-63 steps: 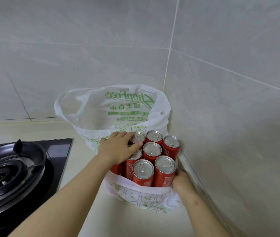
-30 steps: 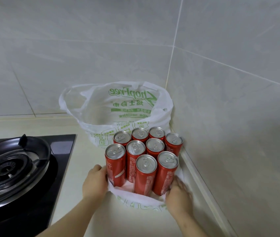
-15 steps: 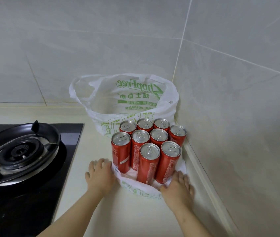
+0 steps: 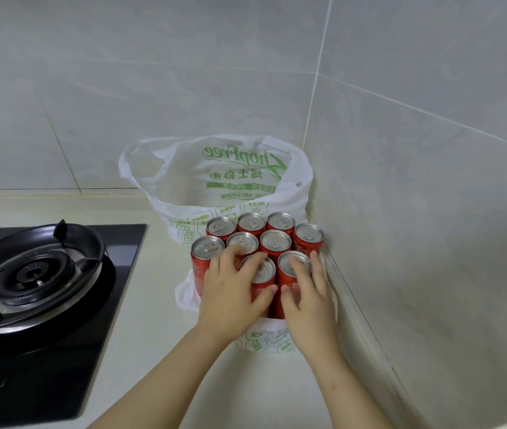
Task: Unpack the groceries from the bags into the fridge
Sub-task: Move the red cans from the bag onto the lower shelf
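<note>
Presently the left hand (image 4: 233,294) grips a slim red aluminium can (image 4: 260,287); the right hand (image 4: 309,294) grips the neighbouring red can (image 4: 290,281). Both stand on a white plastic bag (image 4: 230,193).

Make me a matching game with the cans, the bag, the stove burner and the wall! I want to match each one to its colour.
Things
1. cans
2. bag
3. stove burner
4. wall

Colours
A. mostly black
B. pale grey
C. red with silver tops
D. white with green print

Pairs: 1-C, 2-D, 3-A, 4-B
</note>
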